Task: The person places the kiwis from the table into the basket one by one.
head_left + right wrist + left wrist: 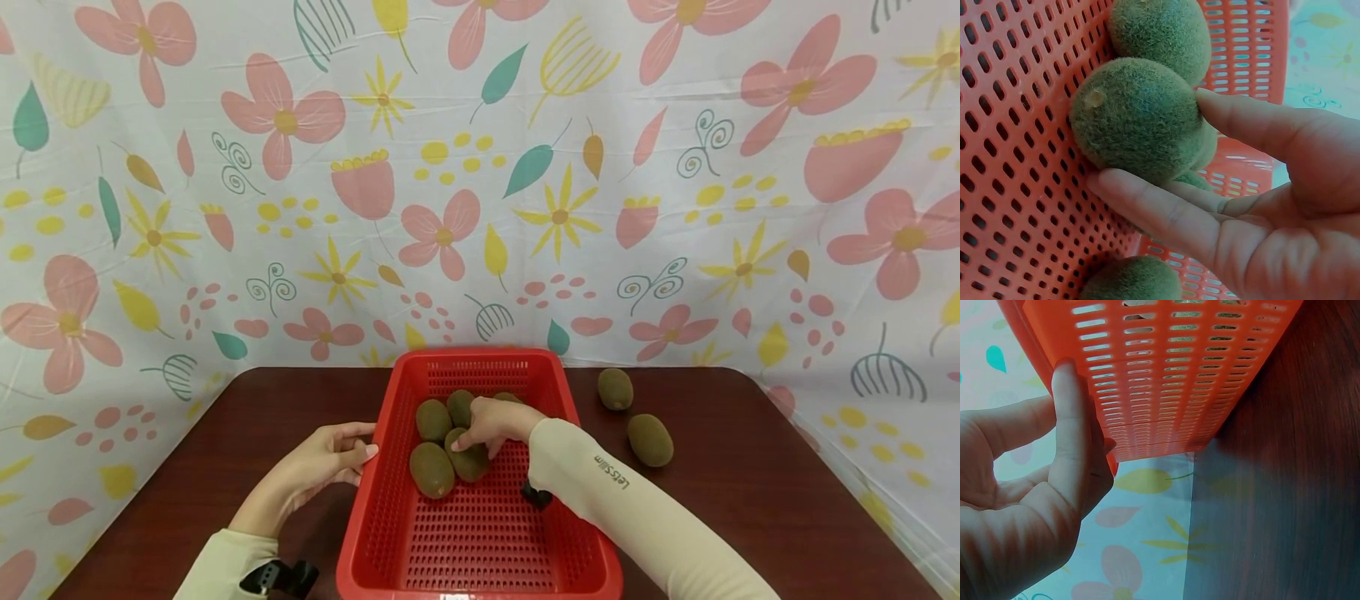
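A red plastic basket (480,542) with slotted walls stands on the dark table. Inside, several brown kiwis are grouped toward its back and middle, among them a front-left kiwi (432,471). My right hand (497,421) reaches in over the right rim and grips one kiwi (1138,119) between thumb and fingers; this fruit lies against others. At the left side, my left hand (330,460) holds the basket's rim with thumb and fingers, which the left wrist view shows close up against the slotted wall (1160,381). The right hand partly hides the kiwis behind it.
Two more kiwis, a farther one (615,389) and a nearer one (650,440), lie on the table (735,483) right of the basket. A flower-printed cloth (480,250) hangs behind and beside the table.
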`<state>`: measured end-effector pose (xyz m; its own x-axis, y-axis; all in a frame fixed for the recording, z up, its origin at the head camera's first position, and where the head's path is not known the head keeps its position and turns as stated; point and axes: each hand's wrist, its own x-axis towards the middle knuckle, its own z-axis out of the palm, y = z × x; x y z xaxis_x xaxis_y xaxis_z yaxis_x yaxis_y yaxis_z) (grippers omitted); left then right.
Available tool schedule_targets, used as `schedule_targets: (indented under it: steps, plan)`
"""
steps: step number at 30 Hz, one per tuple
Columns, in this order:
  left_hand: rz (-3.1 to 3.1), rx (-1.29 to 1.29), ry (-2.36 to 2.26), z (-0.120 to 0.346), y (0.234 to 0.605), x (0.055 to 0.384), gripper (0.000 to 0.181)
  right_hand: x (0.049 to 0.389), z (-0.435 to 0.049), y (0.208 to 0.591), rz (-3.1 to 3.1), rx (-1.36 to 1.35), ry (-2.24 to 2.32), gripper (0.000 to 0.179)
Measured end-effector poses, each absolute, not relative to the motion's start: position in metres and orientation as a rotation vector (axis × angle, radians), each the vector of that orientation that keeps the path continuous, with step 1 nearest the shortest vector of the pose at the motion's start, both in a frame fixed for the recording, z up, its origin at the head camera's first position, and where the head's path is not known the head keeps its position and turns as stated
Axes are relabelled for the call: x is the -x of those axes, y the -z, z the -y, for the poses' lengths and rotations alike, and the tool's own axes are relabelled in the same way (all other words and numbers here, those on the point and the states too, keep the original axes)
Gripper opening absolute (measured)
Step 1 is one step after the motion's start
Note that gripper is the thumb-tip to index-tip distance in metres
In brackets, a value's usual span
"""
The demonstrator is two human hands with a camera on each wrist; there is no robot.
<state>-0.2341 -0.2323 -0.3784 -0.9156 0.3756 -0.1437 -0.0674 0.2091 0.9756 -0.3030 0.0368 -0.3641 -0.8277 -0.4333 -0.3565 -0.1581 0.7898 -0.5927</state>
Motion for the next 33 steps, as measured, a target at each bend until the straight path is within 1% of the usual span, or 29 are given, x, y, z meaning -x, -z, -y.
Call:
schedule_targets:
  steps: [5, 10, 15, 19, 26, 30, 33]
  plan:
    - [-2.138, -0.284, -1.755, 0.233, 0.379, 0.234, 0.065, 0.303, -0.039, 0.358, -2.507, 0.483, 0.66, 0.029]
    - [-2.135, -0.292, -1.754, 0.233, 0.38, 0.234, 0.064, 0.3, -0.044, 0.348, -2.494, 0.461, 0.679, 0.026]
    - [-2.132, -0.295, -1.751, 0.233, 0.379, 0.234, 0.064, 0.298, -0.048, 0.339, -2.495, 0.473, 0.642, 0.027]
    - [-2.137, -0.297, -1.749, 0.233, 0.378, 0.234, 0.064, 0.297, -0.052, 0.329, -2.51, 0.504, 0.628, 0.032]
    - [-2.145, -0.286, -1.748, 0.233, 0.379, 0.234, 0.065, 0.295, -0.063, 0.313, -2.527, 0.587, 0.714, 0.033]
    - [-2.143, -0.291, -1.751, 0.232, 0.379, 0.234, 0.064, 0.295, -0.074, 0.307, -2.535, 0.61, 0.787, 0.039]
    - [-2.138, -0.292, -1.753, 0.232, 0.379, 0.234, 0.064, 0.296, -0.085, 0.305, -2.548, 0.638, 0.837, 0.039]
